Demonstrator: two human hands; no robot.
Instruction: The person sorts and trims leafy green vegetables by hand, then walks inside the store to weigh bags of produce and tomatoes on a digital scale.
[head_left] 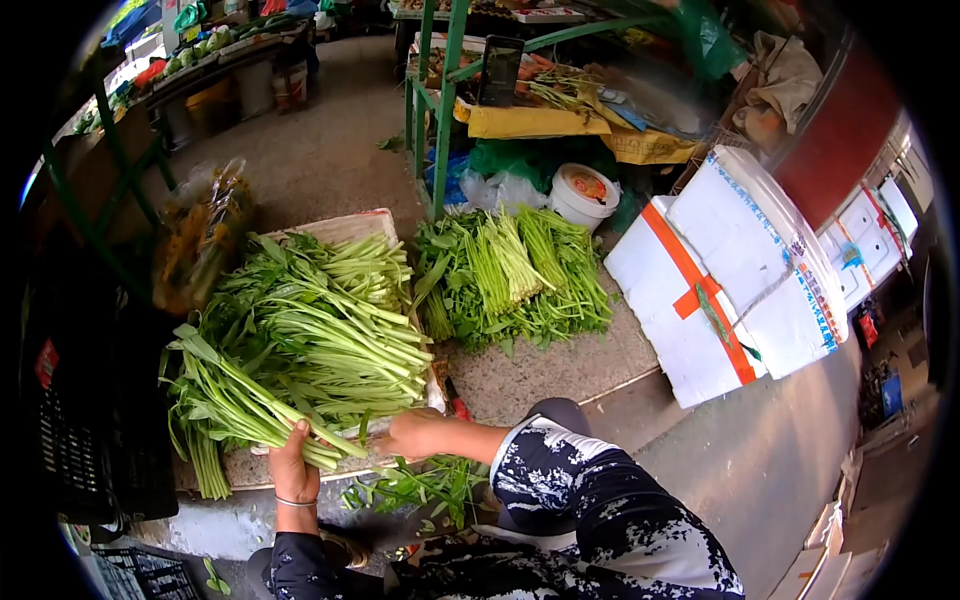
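My left hand is wrapped round the lower stems of a bunch of long leafy greens, whose leaves point to the upper left. My right hand is just right of the cut stem ends, its fingers bent and blurred; whether it holds anything is hidden. Behind both hands lies a large pile of the same greens in a white foam box. Loose leaves and stems lie below my right hand.
Right of the pile, more bundled greens lie on the stone ledge, near a white tub. White foam boxes stand at right. A green metal frame rises behind; black crates stand at left.
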